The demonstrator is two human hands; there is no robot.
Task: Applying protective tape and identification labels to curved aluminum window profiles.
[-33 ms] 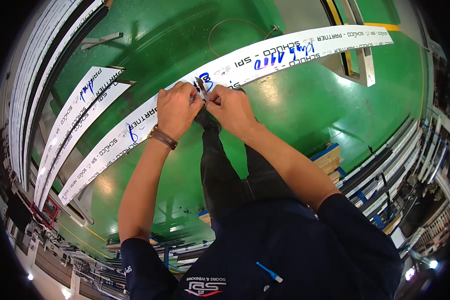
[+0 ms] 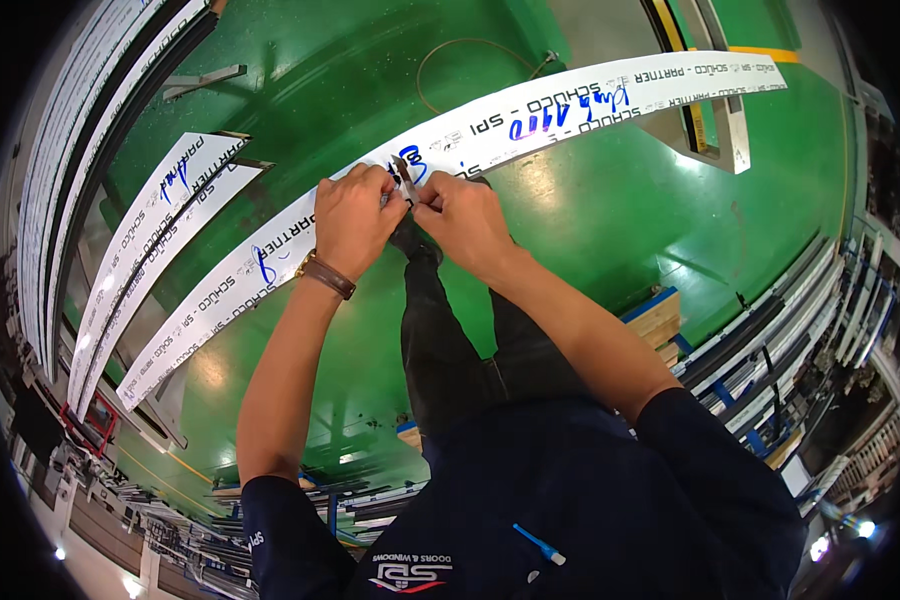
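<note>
A long white film-wrapped profile (image 2: 550,100) with blue handwriting crosses in front of me, curved by the lens. At its middle my two hands meet on its near edge. My left hand (image 2: 355,215), with a brown strap on the wrist, is closed, fingers curled by a small pointed metal tool (image 2: 402,170) that looks like a caliper. My right hand (image 2: 465,220) pinches thumb and forefinger at the tool's near end. The tool's tip lies over the profile's face; its lower part is hidden between my fingers.
Two shorter white profiles (image 2: 160,220) lie to the left, with a stack of long profiles (image 2: 70,130) beyond. Metal supports (image 2: 725,140) hold the long piece at the right. A thin hose (image 2: 425,75) curls on the green floor. Racked bars (image 2: 800,310) stand at the right.
</note>
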